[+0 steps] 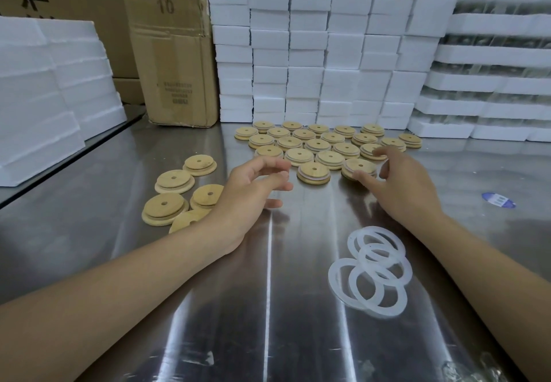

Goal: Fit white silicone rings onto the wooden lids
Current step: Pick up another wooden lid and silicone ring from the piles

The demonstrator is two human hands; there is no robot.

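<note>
The right hand [399, 185] reaches palm-down beyond the ring pile [371, 271], thumb and curled fingers pinching the rim of a lid [357, 165] in the front of the lid rows [316, 143]. Beyond the pile and to its left, the left hand [253, 191] hovers with its fingers loosely curled, slightly spread and holding nothing. Bare lids [174, 182] lie farther left.

A faint "10" is marked on the upper flap of the cardboard box [179, 62]; the small print lower down is too blurred to read.
</note>
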